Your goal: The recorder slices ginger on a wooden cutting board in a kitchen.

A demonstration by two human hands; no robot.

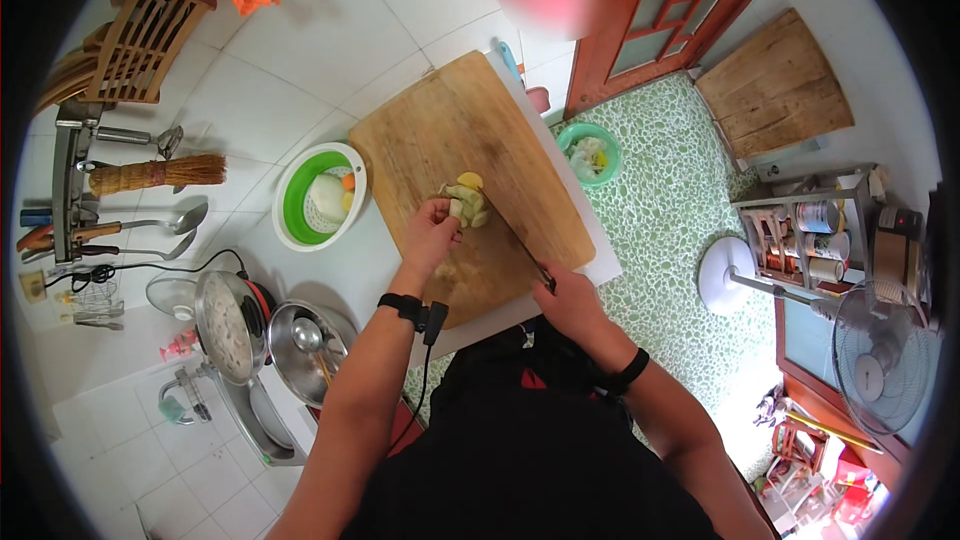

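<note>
A large wooden cutting board point(500, 100) lies on the white counter in front of me. Near its middle is a small heap of pale green vegetable slices point(475, 215), with a yellow slice point(470, 180) at the far side. My left hand point(430, 235) is closed, its fingertips pinching a pale green vegetable piece point(456, 208) beside the heap. My right hand point(575, 308) grips the dark handle of a kitchen knife point(515, 240). The blade slants over the board, its tip reaching the right side of the slices. Which vegetable this is cannot be told.
Left of the board stands a green and white colander point(298, 202) holding a white vegetable and orange and yellow pieces. A pan point(226, 325), a steel bowl with ladle point(285, 330) and a sink point(262, 410) are nearer left. A green bin point(612, 165) and standing fan point(875, 375) are right.
</note>
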